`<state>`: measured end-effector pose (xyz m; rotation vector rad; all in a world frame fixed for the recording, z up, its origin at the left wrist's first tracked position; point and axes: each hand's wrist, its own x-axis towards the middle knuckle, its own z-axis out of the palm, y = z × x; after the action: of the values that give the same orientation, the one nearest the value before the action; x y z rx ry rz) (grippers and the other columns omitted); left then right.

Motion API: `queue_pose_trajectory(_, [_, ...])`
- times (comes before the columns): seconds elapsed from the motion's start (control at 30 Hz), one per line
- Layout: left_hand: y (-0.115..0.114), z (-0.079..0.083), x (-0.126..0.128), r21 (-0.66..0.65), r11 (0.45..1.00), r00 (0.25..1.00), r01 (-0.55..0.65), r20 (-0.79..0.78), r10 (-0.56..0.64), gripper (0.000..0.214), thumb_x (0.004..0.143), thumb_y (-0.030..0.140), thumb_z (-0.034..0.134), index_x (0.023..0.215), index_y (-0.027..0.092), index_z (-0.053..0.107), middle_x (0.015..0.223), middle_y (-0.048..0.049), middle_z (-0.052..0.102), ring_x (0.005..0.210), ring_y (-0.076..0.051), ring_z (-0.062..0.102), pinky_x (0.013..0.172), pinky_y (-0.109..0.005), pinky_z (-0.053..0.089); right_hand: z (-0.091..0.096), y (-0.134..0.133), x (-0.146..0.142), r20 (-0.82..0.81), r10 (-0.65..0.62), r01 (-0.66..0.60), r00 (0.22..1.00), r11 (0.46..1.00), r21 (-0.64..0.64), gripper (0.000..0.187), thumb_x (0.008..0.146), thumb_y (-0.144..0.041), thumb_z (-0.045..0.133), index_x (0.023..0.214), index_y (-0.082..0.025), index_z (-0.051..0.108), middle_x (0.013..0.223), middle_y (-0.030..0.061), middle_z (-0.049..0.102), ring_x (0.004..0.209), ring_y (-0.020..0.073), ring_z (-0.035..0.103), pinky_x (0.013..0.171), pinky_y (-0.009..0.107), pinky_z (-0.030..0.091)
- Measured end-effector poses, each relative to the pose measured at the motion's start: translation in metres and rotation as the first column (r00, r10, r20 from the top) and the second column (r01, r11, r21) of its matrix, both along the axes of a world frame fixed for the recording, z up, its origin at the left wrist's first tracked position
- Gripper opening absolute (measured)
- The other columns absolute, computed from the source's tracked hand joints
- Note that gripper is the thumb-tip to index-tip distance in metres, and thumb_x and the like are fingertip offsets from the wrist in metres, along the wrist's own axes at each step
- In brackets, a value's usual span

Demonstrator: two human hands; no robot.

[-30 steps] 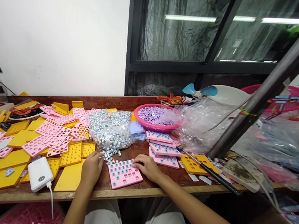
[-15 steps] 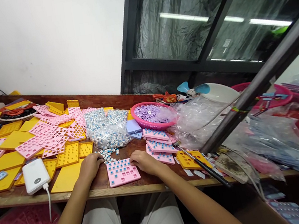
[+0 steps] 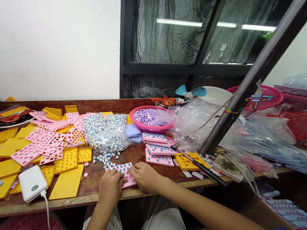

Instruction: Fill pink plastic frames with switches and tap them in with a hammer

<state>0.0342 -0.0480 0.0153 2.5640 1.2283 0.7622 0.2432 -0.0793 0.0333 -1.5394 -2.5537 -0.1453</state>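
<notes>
Since half a second earlier, the left hand (image 3: 109,185) had been brought from beside the loose switches (image 3: 105,160) to the pink board (image 3: 127,176), fingers curled; whether anything was pinched could not be told. Its right edge was covered by the right hand (image 3: 145,175), grasp likewise unclear. Beneath lay the cluttered wooden table (image 3: 135,156), backed by a white wall (image 3: 46,42) and a dark-framed window (image 3: 177,39)

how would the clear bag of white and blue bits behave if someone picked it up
The clear bag would probably sag and shift rather than hold its shape, since its thin film looks crumpled. It may well spill, as loose white and blue pieces lie at its near edge. It likely has some weight, being so full of them.
</notes>
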Motion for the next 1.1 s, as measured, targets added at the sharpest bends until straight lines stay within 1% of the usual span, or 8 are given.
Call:
queue_pose_trajectory(0.17, [0.003,0.006,0.001,-0.087,0.996,0.999,-0.028,0.024,0.030,0.011,0.094,0.028,0.066,0.089,0.023,0.076,0.096,-0.0042,0.071,0.094,-0.020,0.064,0.080,-0.030,0.044,0.018,0.055,0.003,-0.174,-0.061,0.062,0.983,0.998,0.001,0.022,0.097,-0.016,0.053,0.117,-0.018,0.064,0.101,0.0085,0.071,0.092,0.0210,0.065,0.081,0.029,0.044])
queue_pose_trajectory(0.33, [0.000,0.004,0.003,-0.049,0.997,0.998,-0.064,-0.012,0.064,0.012,0.093,0.028,0.067,0.089,0.023,0.076,0.092,-0.0050,0.074,0.094,-0.022,0.064,0.082,-0.033,0.044,0.007,0.119,-0.014,-0.262,-0.004,-0.010,0.965,0.999,-0.052,0.024,0.081,-0.014,0.076,0.104,-0.021,0.073,0.101,0.0034,0.074,0.093,0.0194,0.067,0.080,0.025,0.045])
queue_pose_trajectory(0.43, [-0.004,0.000,0.005,-0.007,0.995,0.995,-0.099,-0.005,0.099,0.012,0.093,0.030,0.068,0.087,0.022,0.075,0.091,-0.0050,0.074,0.093,-0.023,0.063,0.082,-0.034,0.044,-0.001,0.135,-0.019,-0.304,0.013,-0.038,0.952,0.996,-0.077,0.016,0.077,-0.007,0.074,0.088,-0.018,0.075,0.087,0.0024,0.073,0.084,0.0187,0.066,0.076,0.025,0.045])
queue_pose_trajectory(0.53, [-0.005,0.001,0.008,0.023,0.994,0.994,-0.107,-0.027,0.108,0.012,0.092,0.030,0.068,0.085,0.022,0.074,0.093,-0.0055,0.074,0.094,-0.023,0.063,0.082,-0.035,0.044,-0.002,0.129,-0.015,-0.370,0.013,-0.039,0.929,0.997,-0.062,0.022,0.078,-0.005,0.069,0.095,-0.017,0.075,0.089,0.0034,0.071,0.085,0.0188,0.063,0.079,0.026,0.046])
queue_pose_trajectory(0.67, [0.002,0.011,0.007,-0.006,0.999,0.993,-0.037,-0.110,0.036,0.011,0.089,0.030,0.071,0.081,0.022,0.074,0.092,-0.0050,0.073,0.096,-0.024,0.064,0.084,-0.035,0.043,0.007,0.095,-0.001,-0.471,0.018,-0.031,0.882,0.999,-0.021,0.030,0.089,-0.010,0.060,0.116,-0.018,0.071,0.103,0.0064,0.066,0.095,0.0194,0.061,0.088,0.030,0.046])
queue_pose_trajectory(0.8, [0.026,0.018,-0.016,-0.064,0.998,0.999,0.015,0.035,-0.012,0.021,0.096,0.035,0.061,0.085,0.023,0.074,0.093,-0.0043,0.073,0.091,-0.020,0.065,0.082,-0.031,0.045,0.003,0.048,0.009,-0.596,-0.007,0.018,0.803,1.000,0.012,0.018,0.099,-0.021,0.054,0.107,-0.018,0.070,0.099,0.0063,0.064,0.095,0.0193,0.062,0.087,0.031,0.048])
queue_pose_trajectory(0.93, [0.072,0.021,-0.054,0.053,0.970,0.972,-0.236,0.031,0.235,0.023,0.098,0.032,0.053,0.098,0.022,0.074,0.103,-0.0077,0.071,0.099,-0.024,0.064,0.087,-0.032,0.046,-0.021,0.021,0.007,-0.790,-0.112,0.133,0.603,0.990,-0.039,0.014,0.091,-0.031,0.070,0.097,-0.019,0.068,0.088,0.0024,0.065,0.077,0.0170,0.061,0.072,0.028,0.049])
queue_pose_trajectory(1.1, [0.115,0.021,-0.067,0.021,0.968,0.931,-0.249,-0.271,0.245,0.023,0.093,0.033,0.060,0.108,0.023,0.074,0.106,-0.0099,0.071,0.102,-0.027,0.065,0.087,-0.034,0.047,-0.033,0.021,-0.002,-0.763,-0.127,0.108,0.633,0.991,-0.075,0.018,0.074,-0.026,0.087,0.084,-0.018,0.074,0.077,0.0005,0.066,0.070,0.0161,0.060,0.065,0.025,0.043])
